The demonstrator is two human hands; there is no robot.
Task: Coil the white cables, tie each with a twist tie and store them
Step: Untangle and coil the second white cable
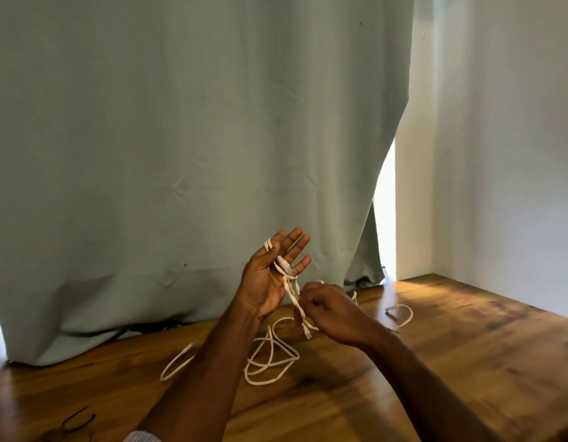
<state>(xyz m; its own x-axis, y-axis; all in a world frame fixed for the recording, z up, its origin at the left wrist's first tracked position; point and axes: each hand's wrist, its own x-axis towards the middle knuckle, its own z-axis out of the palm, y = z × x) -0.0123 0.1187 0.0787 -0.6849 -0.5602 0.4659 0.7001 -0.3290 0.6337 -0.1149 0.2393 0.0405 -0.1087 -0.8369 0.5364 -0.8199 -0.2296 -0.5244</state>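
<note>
Thin dark twist ties (77,422) lie unused at the near edge of the brown wooden table (435,362). Beyond them, loose loops of flat white cable (270,355) sprawl uncoiled on the wood. Above, the right hand (332,312), fingers curled, pinches a strand, while the left hand (271,275) stands palm-up with fingers straight, cable looped over it and a plug in the palm. Coiling looks barely begun; tying and storing remain. A grey-green curtain (180,154) hangs behind

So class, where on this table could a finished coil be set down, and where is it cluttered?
Free: the wooden table right of the right hand, toward the white wall. Crowded: loose white cables below the left hand, black twist ties front-left.
</note>
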